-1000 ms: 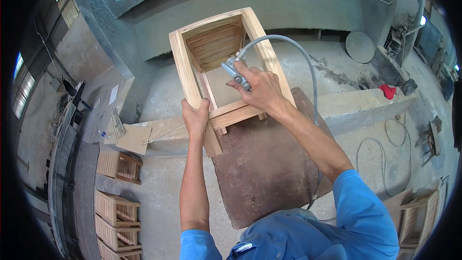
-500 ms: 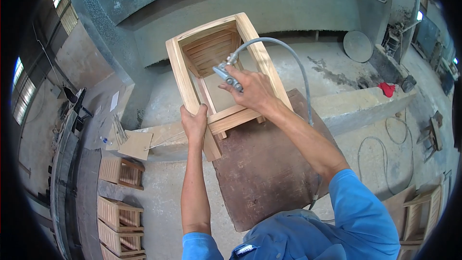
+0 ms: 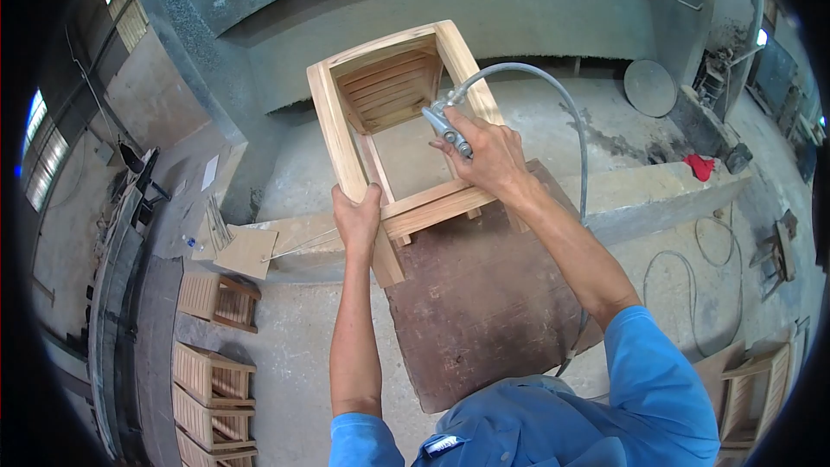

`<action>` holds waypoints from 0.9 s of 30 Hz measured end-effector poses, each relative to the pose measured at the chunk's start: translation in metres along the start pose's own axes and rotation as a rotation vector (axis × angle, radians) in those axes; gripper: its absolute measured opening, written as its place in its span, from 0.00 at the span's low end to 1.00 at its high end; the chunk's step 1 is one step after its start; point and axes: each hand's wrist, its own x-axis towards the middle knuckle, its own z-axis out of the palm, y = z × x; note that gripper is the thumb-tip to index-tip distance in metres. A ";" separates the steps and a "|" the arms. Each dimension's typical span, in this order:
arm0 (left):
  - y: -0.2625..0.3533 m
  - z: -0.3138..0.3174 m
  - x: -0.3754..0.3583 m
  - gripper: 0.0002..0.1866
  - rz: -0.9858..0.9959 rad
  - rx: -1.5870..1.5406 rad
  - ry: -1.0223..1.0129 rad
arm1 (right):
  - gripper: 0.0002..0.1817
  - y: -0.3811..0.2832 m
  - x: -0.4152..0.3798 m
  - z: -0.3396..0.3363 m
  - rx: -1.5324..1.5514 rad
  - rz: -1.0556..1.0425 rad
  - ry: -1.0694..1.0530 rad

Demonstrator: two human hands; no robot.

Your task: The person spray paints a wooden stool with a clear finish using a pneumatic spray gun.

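A wooden stool frame [image 3: 341, 134] with a slatted panel [image 3: 393, 91] at its far end rests on a brown board [image 3: 484, 303]. My left hand [image 3: 357, 218] is closed around the frame's left rail near its lower end. In my right hand [image 3: 491, 154] is a metal spray gun [image 3: 447, 131], held over the frame's open middle with its nozzle toward the slats on the upper left. A grey hose [image 3: 571, 108] loops from the gun out to the right and down past my forearm.
A concrete ledge [image 3: 640, 195] runs behind the board, with a red cloth [image 3: 699, 166] at its right. Slatted wooden pieces [image 3: 212, 376] stand on the floor at left, others [image 3: 752, 393] at lower right. A coiled hose [image 3: 692, 294] lies on the right floor. A tan sheet [image 3: 248, 251] leans left.
My right hand and the spray gun have moved to the right, toward the frame's right rail. My left hand keeps its grip on the left rail; the whole view has shifted slightly.
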 end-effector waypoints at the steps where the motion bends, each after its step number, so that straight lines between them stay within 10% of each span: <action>1: 0.001 0.000 -0.001 0.22 0.013 -0.002 0.012 | 0.25 -0.007 0.000 0.001 0.049 -0.010 -0.047; 27: -0.002 -0.007 -0.019 0.26 0.052 -0.002 -0.014 | 0.22 -0.050 0.018 0.036 0.135 -0.127 -0.296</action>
